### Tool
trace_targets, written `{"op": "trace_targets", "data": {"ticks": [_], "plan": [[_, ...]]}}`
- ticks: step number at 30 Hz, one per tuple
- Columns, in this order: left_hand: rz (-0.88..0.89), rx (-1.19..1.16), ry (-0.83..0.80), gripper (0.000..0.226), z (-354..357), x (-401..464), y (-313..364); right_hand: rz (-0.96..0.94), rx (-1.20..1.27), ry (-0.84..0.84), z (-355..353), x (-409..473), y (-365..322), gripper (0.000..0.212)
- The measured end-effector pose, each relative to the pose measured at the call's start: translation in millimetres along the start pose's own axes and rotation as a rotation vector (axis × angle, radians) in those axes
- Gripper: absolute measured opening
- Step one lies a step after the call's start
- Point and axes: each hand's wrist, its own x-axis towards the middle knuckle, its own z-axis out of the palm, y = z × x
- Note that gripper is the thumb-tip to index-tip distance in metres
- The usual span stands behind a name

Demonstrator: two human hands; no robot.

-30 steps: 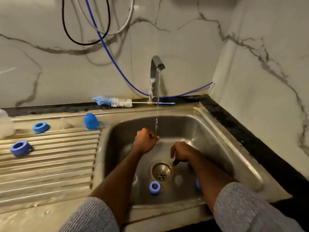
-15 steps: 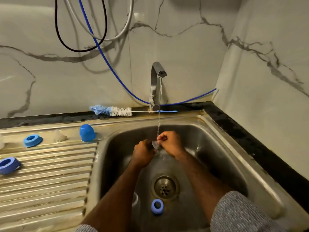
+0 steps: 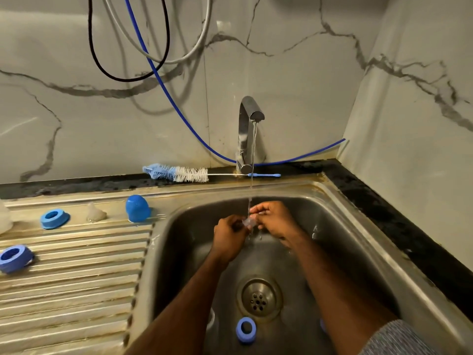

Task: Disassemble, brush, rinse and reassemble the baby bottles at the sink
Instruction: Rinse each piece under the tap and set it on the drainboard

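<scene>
Head cam is showing me both hands meeting under the thin water stream (image 3: 253,155). My left hand (image 3: 228,235) and right hand (image 3: 275,219) are both pinching a small clear silicone bottle teat (image 3: 248,222) over the steel sink basin (image 3: 340,242), water running right onto it. One blue screw ring (image 3: 246,329) is lying by the drain (image 3: 259,298). Out on the ribbed drainboard (image 3: 76,278) I'm seeing two more blue rings (image 3: 54,218) (image 3: 14,258), another clear teat (image 3: 95,213) and a blue dome cap (image 3: 137,208). A blue-and-white bottle brush (image 3: 179,173) is lying behind, by the chrome tap (image 3: 247,129).
</scene>
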Motion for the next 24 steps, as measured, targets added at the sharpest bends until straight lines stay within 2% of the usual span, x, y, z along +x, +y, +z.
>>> {"op": "trace_targets", "data": {"ticks": [5,10,15,21,24], "plan": [[-0.030,-0.267,0.022,0.020,-1.1,-6.1,12.9,0.018,0.137,-0.040,-3.0,0.3,-3.6,0.020],[-0.019,-0.460,-0.027,0.023,-4.5,-10.7,20.6,-0.011,0.123,-0.031,-3.9,-2.5,-8.7,0.025],[-0.034,-0.464,-0.025,0.024,-0.6,-14.1,23.2,-0.052,0.043,-0.005,1.3,-1.8,-6.6,0.027],[-0.100,-0.625,-0.032,0.020,-4.8,-13.3,27.8,0.007,0.224,-0.020,-3.2,-5.4,-15.9,0.020],[-0.112,-0.653,-0.028,0.016,-6.2,-13.7,28.3,0.017,0.243,-0.103,-3.3,-9.1,-15.9,0.018]]}}
